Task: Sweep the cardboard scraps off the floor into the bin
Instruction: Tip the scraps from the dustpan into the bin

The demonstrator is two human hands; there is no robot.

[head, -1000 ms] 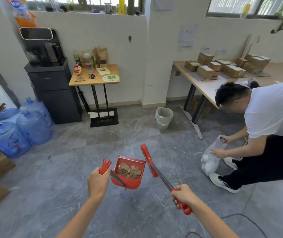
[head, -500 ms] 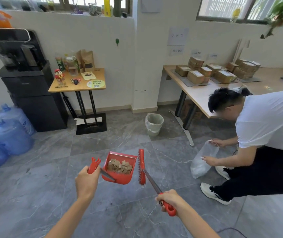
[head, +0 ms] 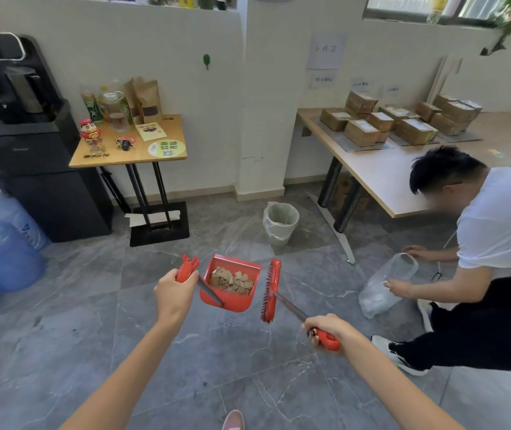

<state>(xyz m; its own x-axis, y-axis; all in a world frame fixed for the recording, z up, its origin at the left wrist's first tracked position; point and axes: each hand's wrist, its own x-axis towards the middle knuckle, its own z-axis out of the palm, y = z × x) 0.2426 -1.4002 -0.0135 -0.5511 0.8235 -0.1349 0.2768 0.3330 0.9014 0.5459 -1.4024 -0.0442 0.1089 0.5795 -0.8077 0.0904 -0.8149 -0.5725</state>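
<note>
Fingers (head: 325, 332) hiding red brush (head: 271, 290) handle

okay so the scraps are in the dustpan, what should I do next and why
Probably carry the dustpan forward to the bin and tip it in. The cardboard scraps already sit in the pan, held off the floor by your left hand; the lined bin stands open ahead, by the pillar.
</note>
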